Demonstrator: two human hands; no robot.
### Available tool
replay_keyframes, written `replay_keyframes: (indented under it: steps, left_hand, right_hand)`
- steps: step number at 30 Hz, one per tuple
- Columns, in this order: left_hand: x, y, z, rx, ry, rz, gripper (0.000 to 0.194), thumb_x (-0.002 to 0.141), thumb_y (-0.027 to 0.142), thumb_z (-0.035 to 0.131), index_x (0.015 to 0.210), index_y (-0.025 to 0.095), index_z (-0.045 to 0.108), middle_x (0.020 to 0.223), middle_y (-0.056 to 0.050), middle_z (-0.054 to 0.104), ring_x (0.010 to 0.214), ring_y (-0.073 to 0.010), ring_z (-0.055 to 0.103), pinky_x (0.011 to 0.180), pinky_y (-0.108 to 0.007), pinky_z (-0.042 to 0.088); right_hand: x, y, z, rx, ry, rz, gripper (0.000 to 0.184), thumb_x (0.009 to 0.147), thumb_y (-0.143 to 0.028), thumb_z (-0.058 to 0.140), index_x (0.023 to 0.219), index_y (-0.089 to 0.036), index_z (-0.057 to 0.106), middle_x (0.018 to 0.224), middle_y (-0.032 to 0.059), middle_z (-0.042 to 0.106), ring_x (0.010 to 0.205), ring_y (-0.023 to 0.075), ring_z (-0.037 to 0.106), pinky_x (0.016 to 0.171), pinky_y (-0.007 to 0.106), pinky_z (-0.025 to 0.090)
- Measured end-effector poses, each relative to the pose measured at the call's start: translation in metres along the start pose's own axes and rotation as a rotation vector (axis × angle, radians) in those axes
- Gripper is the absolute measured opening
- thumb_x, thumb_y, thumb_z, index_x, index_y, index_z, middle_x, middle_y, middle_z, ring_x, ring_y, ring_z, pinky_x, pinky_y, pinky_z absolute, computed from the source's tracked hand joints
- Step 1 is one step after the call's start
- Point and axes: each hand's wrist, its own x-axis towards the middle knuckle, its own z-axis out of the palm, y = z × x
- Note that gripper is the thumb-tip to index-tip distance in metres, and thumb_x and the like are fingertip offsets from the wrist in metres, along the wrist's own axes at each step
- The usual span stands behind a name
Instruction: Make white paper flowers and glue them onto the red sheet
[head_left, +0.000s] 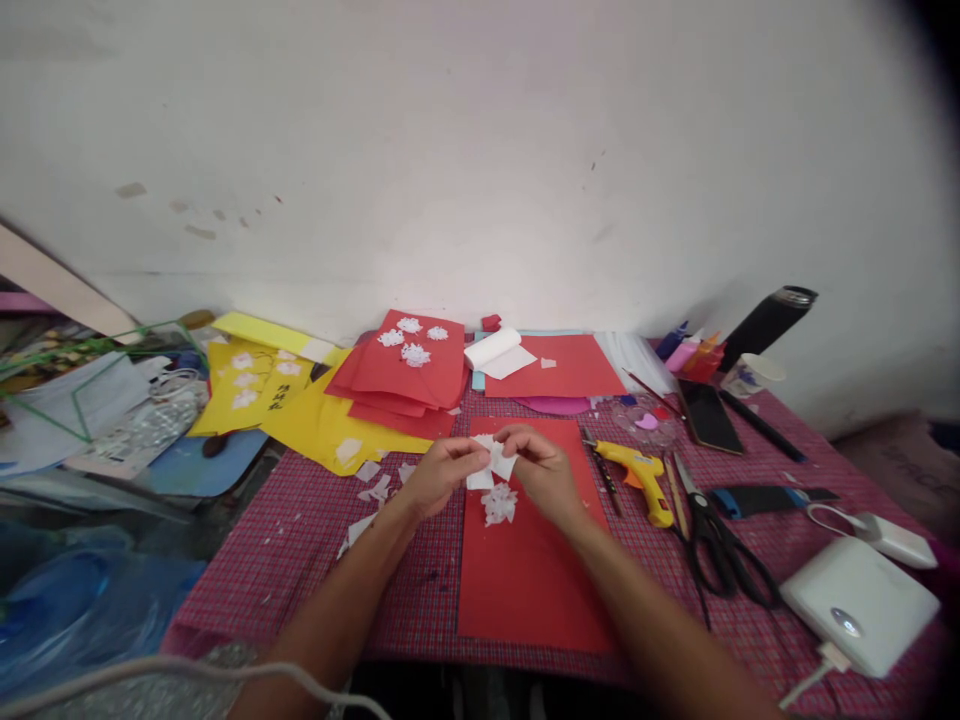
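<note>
Both hands meet above a red paper sheet lying on the checked tablecloth. My left hand pinches the left side of a small white paper piece. On its right side, my right hand has its fingers closed on the same white paper, which looks folded or torn. Just below the fingers, a crumpled white paper flower rests on the red sheet. Behind it, more white paper shows partly hidden by the hands.
At the back are red papers with several white flowers and a white paper roll. Yellow sheets and white scraps lie left. A yellow glue gun, scissors, a phone and a white box occupy the right.
</note>
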Motion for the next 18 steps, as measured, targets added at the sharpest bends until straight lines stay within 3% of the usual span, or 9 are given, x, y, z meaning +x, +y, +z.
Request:
replay_keyframes:
  steps: [4,9,13,18]
  left_hand:
    - [0.002,-0.005,-0.002,0.109,0.015,0.050,0.022,0.072,0.031,0.075,0.072,0.011,0.065,0.065,0.001,0.055,0.058,-0.0072,0.045,0.057,-0.021,0.034]
    - [0.004,-0.007,-0.005,0.175,0.127,0.151,0.022,0.074,0.032,0.073,0.072,0.012,0.062,0.065,0.003,0.051,0.059,-0.0067,0.041,0.056,-0.020,0.031]
    - [0.005,-0.008,-0.006,0.201,0.149,0.184,0.022,0.075,0.032,0.072,0.072,0.013,0.062,0.065,0.003,0.050,0.059,-0.0071,0.040,0.057,-0.020,0.031]
    - [0.005,-0.009,-0.007,0.222,0.165,0.181,0.024,0.074,0.034,0.072,0.072,0.013,0.061,0.065,0.004,0.049,0.059,-0.0072,0.039,0.055,-0.020,0.031]
  right_hand:
    - [0.001,0.000,0.000,-0.081,-0.006,-0.030,0.011,0.078,-0.014,0.058,0.074,-0.021,0.065,0.096,0.0034,0.063,0.091,0.0187,0.059,0.078,0.030,0.046]
    - [0.003,-0.009,-0.002,0.030,0.031,0.143,0.010,0.084,-0.024,0.058,0.091,-0.021,0.063,0.072,-0.0006,0.062,0.061,0.0143,0.056,0.061,0.027,0.045]
    - [0.001,-0.011,-0.004,0.088,-0.091,0.219,0.015,0.086,-0.032,0.058,0.084,-0.018,0.063,0.065,0.0004,0.062,0.059,0.0145,0.055,0.058,0.026,0.043]
    - [-0.001,-0.010,-0.002,-0.005,-0.059,0.248,0.020,0.083,-0.032,0.062,0.069,-0.018,0.058,0.060,-0.0009,0.059,0.053,0.0121,0.050,0.052,0.024,0.039]
